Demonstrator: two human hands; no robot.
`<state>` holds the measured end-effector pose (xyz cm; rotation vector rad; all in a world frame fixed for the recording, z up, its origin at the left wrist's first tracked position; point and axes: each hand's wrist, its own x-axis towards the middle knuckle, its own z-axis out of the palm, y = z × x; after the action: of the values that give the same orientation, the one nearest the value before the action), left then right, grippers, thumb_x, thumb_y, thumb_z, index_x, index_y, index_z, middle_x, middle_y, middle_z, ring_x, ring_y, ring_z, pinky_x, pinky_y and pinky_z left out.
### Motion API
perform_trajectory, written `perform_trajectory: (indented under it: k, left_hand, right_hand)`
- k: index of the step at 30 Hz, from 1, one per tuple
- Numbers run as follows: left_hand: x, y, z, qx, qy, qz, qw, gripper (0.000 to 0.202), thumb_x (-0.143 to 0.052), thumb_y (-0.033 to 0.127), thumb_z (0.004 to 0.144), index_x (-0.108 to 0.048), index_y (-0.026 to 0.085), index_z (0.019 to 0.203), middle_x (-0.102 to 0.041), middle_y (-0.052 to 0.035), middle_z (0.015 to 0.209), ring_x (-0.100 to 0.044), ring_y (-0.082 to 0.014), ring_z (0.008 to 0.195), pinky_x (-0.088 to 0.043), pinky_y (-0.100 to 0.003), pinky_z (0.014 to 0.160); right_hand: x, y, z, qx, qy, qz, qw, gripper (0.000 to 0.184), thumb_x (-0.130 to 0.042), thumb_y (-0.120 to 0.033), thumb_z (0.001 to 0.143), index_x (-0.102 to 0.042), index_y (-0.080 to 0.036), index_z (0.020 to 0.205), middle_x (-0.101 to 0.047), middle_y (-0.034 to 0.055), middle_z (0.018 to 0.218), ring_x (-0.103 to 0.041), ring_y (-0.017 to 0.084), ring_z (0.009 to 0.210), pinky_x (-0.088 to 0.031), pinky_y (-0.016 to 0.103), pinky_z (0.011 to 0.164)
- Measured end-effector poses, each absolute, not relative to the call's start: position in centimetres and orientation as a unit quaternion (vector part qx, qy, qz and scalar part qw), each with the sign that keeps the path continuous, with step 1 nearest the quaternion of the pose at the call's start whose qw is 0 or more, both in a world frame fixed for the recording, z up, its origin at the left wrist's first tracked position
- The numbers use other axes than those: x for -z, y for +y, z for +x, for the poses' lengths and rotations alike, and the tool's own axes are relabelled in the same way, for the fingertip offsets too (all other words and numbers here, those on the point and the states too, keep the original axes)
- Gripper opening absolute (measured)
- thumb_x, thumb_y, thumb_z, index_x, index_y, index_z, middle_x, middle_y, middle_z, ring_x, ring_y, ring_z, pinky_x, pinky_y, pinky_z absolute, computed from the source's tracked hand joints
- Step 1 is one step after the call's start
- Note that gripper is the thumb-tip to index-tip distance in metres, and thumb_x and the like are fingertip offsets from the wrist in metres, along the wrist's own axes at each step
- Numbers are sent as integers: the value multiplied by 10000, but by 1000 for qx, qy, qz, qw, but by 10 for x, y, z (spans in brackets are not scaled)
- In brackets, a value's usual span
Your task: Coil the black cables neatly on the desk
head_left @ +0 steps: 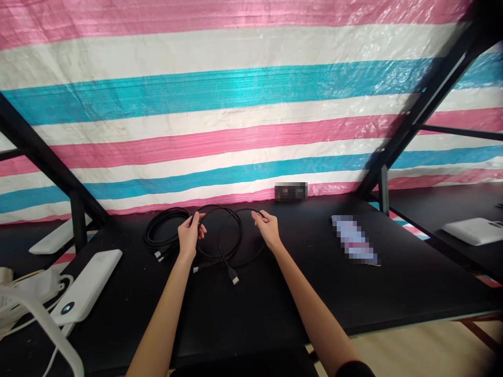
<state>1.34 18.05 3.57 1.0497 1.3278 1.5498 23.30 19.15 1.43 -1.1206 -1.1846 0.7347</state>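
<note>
Both my hands grip one thin black USB cable (240,230), which lies in loose loops on the black table. My left hand (190,234) is closed on the left side of the loops, and my right hand (266,227) pinches the cable at the top right. One USB plug (234,277) rests on the tabletop between my forearms, its metal tip toward me. A second light-coloured connector (195,269) lies just below my left hand. Left of that hand, touching or very near it, sits a coiled black cable (163,230) with its pale plug ends (159,255).
A white power bank (88,285) lies at the left, beside white chargers and cords (31,298). On the right is a blurred-out phone (353,240); a small pixelated box (291,191) stands at the back. Black frame bars (420,112) flank the black table (243,324) before a striped sheet (220,94).
</note>
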Motion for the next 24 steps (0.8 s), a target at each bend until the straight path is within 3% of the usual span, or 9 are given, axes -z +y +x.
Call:
perform_trajectory:
  k: [10, 18, 24]
  left_hand:
    - [-41, 180, 9, -727, 515, 346, 295, 397, -493, 515, 805, -606, 136, 849, -575, 19, 533, -460, -58, 337, -301, -179, 354]
    - [-45, 181, 5, -785, 482, 304, 245, 399, -463, 531, 827, -568, 148, 851, -461, 80, 401, -360, -63, 249, -212, -172, 275]
    - [-49, 181, -5, -807, 473, 286, 209, 379, -490, 514, 820, -588, 148, 823, -403, 97, 364, -285, -50, 240, -173, -169, 265]
  right_hand:
    - [-21, 206, 260, -398, -208, -401, 798, 499, -660, -490, 672, -266, -222, 524, -313, -78, 483, -296, 42, 371, -227, 220, 339]
    - [-28, 200, 294, -565, -45, -254, 784, 563, -684, -376, 684, -167, -196, 549, -308, -112, 442, -267, -2, 322, -231, 131, 276]
    - [-30, 199, 307, -604, -39, -254, 755, 495, -699, -291, 686, -230, -200, 557, -335, -120, 441, -267, -4, 307, -227, 116, 248]
